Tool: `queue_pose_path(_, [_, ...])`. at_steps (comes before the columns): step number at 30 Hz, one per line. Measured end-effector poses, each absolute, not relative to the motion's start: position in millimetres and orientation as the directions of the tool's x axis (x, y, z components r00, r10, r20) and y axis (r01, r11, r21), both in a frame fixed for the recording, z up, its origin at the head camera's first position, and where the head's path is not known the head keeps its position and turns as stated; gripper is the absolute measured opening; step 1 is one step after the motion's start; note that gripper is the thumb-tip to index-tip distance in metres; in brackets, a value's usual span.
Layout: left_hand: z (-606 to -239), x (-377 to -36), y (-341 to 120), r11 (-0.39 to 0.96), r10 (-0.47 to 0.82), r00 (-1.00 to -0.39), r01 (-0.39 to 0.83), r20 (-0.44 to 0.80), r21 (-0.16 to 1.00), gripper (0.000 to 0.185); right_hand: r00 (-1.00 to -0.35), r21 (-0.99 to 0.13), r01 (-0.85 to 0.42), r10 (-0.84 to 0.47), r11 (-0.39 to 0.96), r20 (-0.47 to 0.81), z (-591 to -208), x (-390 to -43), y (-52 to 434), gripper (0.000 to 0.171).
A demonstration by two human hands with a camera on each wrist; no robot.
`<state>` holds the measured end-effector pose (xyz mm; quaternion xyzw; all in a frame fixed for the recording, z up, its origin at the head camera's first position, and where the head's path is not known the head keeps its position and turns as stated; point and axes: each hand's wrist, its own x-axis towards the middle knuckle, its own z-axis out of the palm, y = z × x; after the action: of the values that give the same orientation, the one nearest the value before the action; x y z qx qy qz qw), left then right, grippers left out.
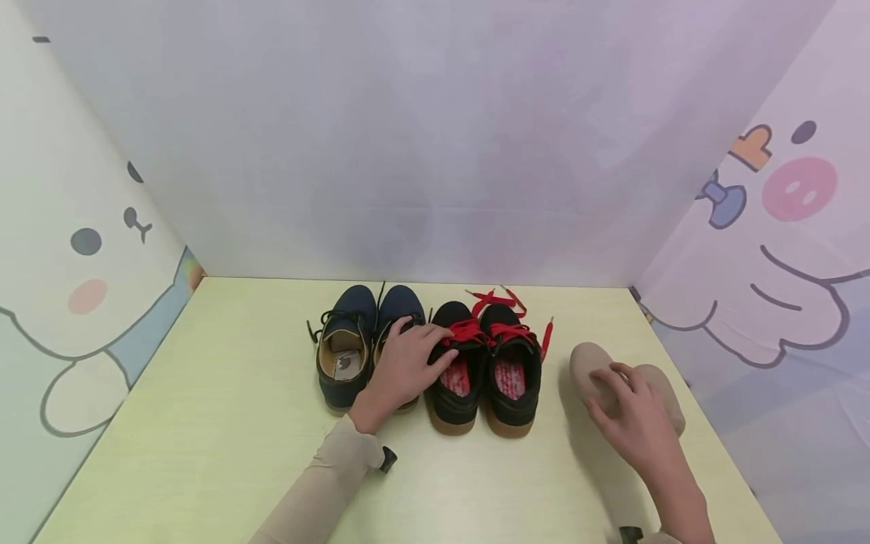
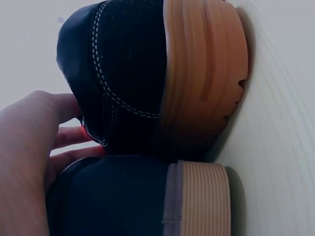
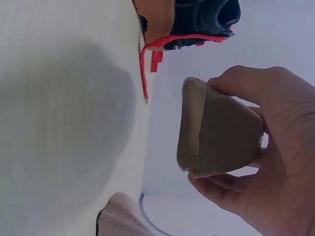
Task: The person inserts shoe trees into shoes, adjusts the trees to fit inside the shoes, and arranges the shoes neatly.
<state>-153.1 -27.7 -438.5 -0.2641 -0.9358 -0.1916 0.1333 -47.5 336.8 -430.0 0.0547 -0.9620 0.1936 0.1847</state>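
While the left hand (image 1: 406, 366) rests across the inner navy shoe (image 1: 397, 317) with its fingers reaching onto the neighbouring black shoe (image 1: 457, 378), its fingers lie fairly straight — spread over the tops, not curled round either one. Both pairs stand side by side, toes toward the back wall, near the middle of the pale yellow bench (image 1: 204, 423); the black pair carries red laces (image 1: 499, 302) that trail behind and to the right. Off to the right, well apart from the black pair, the right hand (image 1: 632, 423) grips a beige shoe (image 1: 591, 363) — thumb on one side, fingers curled under the other, as the right wrist view shows (image 3: 221, 132). A second beige shoe (image 1: 669, 400) lies just beside it.
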Motion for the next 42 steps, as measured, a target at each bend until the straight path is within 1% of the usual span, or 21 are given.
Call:
queue_pose_path(6, [-439,-154,-28,0.788,0.444,-0.827,0.544,0.345,0.288,0.039,-0.929,-0.35,-0.173,-0.034,0.921,0.369,-420,-44,329,0.039])
queue_pose_path(13, [-439,-154,-27,0.791,0.441,-0.83,0.54,0.342,0.289,0.039,-0.92,-0.343,-0.191,-0.047,0.92,0.388,-408,-41,319,0.041])
queue_pose_path(31, [-438,-156,-27,0.784,0.443,-0.818,0.552,0.367,0.283,0.037,-0.931,-0.336,-0.214,-0.088,0.917,0.354,-382,-31,297,0.041])
queue_pose_path(42, [-440,-153,-27,0.787,0.433,-0.828,0.54,0.357,0.298,0.037,-0.921,-0.343,-0.262,-0.127,0.902,0.368,-379,-25,284,0.042])
